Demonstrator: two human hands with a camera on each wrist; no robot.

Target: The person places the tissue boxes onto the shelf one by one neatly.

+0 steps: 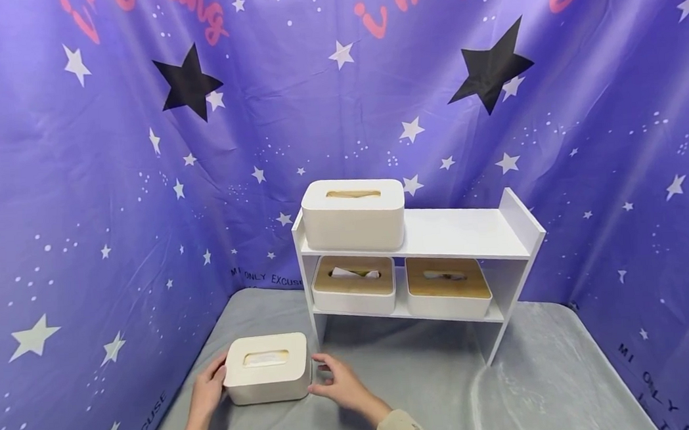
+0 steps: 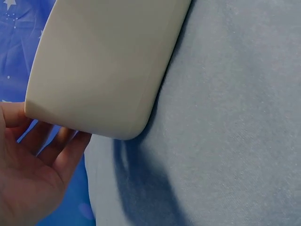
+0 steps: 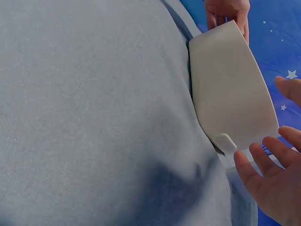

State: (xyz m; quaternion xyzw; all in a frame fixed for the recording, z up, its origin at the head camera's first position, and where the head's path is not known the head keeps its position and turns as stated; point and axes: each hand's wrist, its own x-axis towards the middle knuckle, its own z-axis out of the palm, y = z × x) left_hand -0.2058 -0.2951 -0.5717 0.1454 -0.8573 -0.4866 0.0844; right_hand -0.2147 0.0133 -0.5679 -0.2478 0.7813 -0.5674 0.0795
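Observation:
A white tissue box (image 1: 265, 371) with a slot in its top, tissue showing inside, sits on the grey cloth at the front left. My left hand (image 1: 206, 389) touches its left end, the fingers extended along that end in the left wrist view (image 2: 42, 165). Off the opposite end is my right hand (image 1: 344, 385), its fingers spread and the fingertips close to the box. From the right wrist, the box's plain long side (image 3: 230, 89) shows, with a small pale tab (image 3: 225, 142) at its lower corner beside my right fingertips.
Behind stands a white two-tier shelf (image 1: 458, 231). A white tissue box (image 1: 353, 224) is on its upper tier. Two boxes with wood-look lids, one left (image 1: 354, 300) and one right (image 1: 447, 306), sit below. Purple star-printed curtains (image 1: 141, 188) surround the grey cloth (image 1: 544, 387).

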